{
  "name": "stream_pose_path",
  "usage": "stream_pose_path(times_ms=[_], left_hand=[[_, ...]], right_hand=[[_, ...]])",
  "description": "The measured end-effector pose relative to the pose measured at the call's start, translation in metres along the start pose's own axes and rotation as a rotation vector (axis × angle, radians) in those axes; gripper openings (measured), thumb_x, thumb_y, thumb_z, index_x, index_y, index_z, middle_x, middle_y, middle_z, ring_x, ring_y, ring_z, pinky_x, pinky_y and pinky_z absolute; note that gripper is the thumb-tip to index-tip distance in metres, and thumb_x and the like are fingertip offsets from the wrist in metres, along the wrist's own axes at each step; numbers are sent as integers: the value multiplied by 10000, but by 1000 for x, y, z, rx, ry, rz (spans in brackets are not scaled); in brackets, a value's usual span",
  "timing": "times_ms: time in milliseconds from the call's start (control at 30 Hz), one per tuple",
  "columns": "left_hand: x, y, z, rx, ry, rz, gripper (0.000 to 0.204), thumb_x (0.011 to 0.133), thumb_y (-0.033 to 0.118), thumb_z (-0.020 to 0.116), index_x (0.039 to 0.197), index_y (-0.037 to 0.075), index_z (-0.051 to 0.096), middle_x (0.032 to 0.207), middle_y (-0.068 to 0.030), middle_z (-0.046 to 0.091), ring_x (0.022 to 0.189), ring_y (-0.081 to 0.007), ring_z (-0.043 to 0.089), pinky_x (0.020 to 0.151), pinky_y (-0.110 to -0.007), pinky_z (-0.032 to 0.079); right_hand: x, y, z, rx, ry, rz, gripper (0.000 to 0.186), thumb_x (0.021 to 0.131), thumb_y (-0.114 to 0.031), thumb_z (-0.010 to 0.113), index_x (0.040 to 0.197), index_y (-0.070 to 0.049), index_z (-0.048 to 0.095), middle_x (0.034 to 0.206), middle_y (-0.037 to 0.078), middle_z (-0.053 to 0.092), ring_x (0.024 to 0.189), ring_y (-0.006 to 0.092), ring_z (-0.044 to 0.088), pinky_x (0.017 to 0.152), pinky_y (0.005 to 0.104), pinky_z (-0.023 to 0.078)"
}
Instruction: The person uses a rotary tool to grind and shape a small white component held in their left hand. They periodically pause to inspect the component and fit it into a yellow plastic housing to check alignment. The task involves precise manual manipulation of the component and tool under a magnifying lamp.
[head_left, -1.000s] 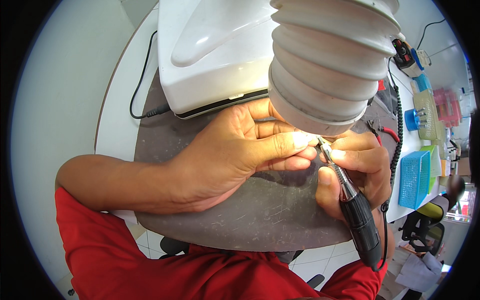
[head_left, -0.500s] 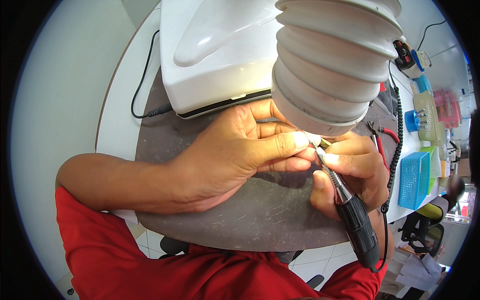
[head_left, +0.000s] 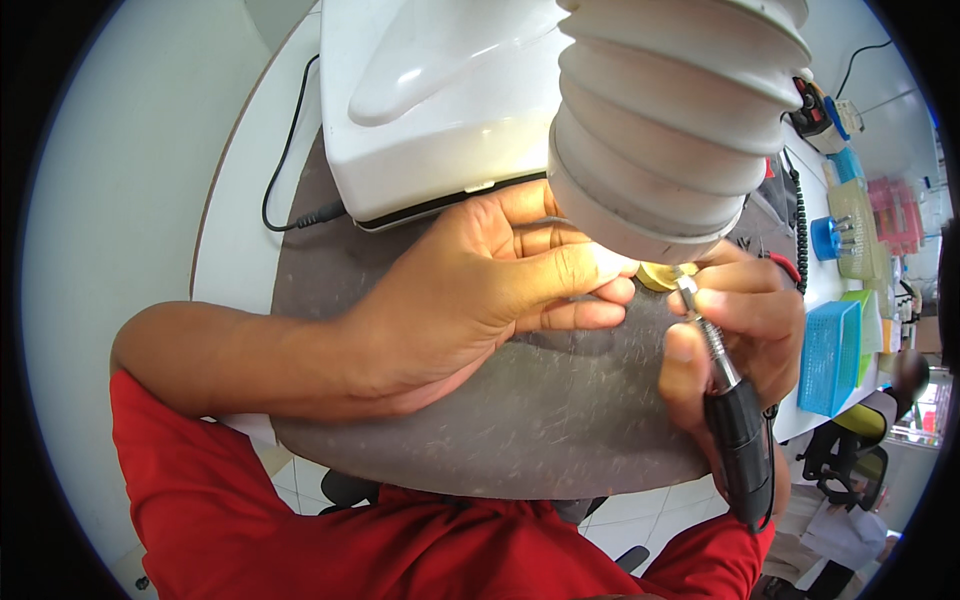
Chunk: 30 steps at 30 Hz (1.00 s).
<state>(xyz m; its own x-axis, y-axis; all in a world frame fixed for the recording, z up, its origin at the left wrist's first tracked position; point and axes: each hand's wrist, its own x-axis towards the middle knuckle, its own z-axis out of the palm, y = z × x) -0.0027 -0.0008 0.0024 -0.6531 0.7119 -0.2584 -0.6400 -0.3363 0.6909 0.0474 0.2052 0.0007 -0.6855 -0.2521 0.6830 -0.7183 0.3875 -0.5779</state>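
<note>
Right of the frame's centre, our right hand [head_left: 770, 345] is gripping a black-and-silver handpiece [head_left: 740, 440] like a pen, its fingers closing round the metal neck; it is now sitting farther right than half a second ago, so the tip is standing apart from the fingers of our left hand [head_left: 480, 290], and more of a yellowish piece [head_left: 662, 277] is showing between the two hands. We are reading that as the tip easing off the left fingertips, leaving the piece easier to see, though which hand is bearing it we cannot tell. At mid-frame the left hand is curling its fingers, the thumb lying along the forefinger, and whether it is pinching anything is staying hidden from us. A white ribbed hose [head_left: 670, 130] is hanging from the top edge, its mouth ending just above the piece. Beneath, a scratched grey mat [head_left: 500, 430] is covering part of a white table [head_left: 235, 220], and a rounded white machine [head_left: 430, 150] is standing on it towards the upper left. Farther off, we are seeing a blue basket [head_left: 828, 360] at the right, pink containers [head_left: 895, 212] above it, a yellow-green chair [head_left: 868, 415] lower right, and a pale wall [head_left: 130, 200] rising at the left
</note>
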Motion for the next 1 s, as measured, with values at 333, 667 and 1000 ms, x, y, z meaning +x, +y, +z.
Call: stream_pose_path(times_ms=[333,667,1000], left_hand=[[0,-5,0,85,-14,36,356,894,34,580,1237,23,482,1141,-70,568,1009,-135,584,827,-242,548],[1,-6,-1,61,34,71,319,893,27,576,1201,1,502,1105,-77,592,997,-135,599,832,-228,538],[1,-3,1,2,-56,36,305,890,46,593,1177,-14,510,1044,-83,597,947,-136,614,814,-232,542]], right_hand=[[-4,-2,6,-20,-18,-65,339,665,-30,764,936,-25,561,813,124,613,815,284,666,730,353,544],[1,-4,7,-87,-45,-82,318,652,-24,768,906,-4,577,770,135,624,735,262,663,650,315,540],[-1,-2,7,-24,-12,-55,286,717,-5,696,953,8,535,813,146,584,770,269,645,742,372,539]])
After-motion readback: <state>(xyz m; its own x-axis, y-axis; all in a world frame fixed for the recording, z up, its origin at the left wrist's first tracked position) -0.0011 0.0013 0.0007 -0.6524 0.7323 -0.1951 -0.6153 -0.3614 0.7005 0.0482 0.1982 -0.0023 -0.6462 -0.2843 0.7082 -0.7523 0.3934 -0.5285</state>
